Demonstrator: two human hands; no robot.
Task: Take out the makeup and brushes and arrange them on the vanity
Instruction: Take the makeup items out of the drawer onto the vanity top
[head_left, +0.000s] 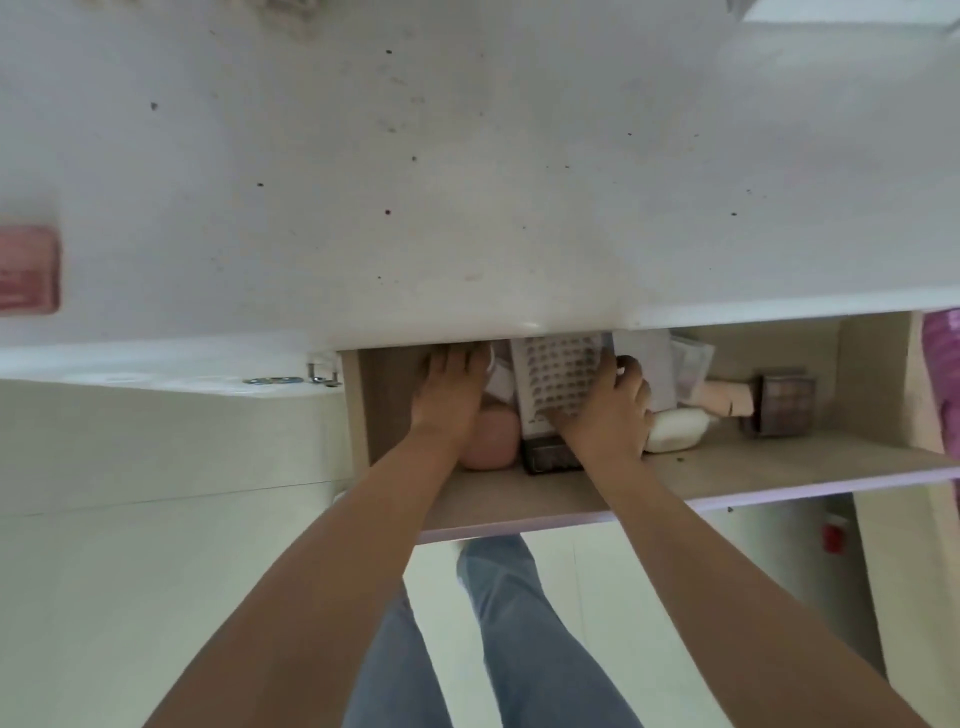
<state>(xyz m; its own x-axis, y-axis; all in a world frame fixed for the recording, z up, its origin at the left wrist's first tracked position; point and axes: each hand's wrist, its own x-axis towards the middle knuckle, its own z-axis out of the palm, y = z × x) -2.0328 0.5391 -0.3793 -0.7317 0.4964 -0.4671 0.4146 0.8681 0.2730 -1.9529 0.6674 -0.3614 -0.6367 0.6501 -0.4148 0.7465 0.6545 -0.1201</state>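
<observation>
the job looks like it has only just started; the white vanity top is almost bare, with just small dark specks on it and a pink thing at its far left edge, too blurry to name; no makeup or brush sits out on it in the part we can see.

all the makeup is down in the open drawer under the top; both hands are inside it; the left hand lies flat with its fingers spread out, reaching toward the back, and it holds nothing that i can see; a round pink puff sits just beside it; the right hand rests on the side of a tall box with rows of dots, fingers bent against it, but i cannot tell if it has really grabbed the box.

more things wait on the right: a white bottle, a pale pink tube and a small eyeshadow palette; i see no brushes; they may be hidden at the back; so i think nearly everything is left to do.
</observation>
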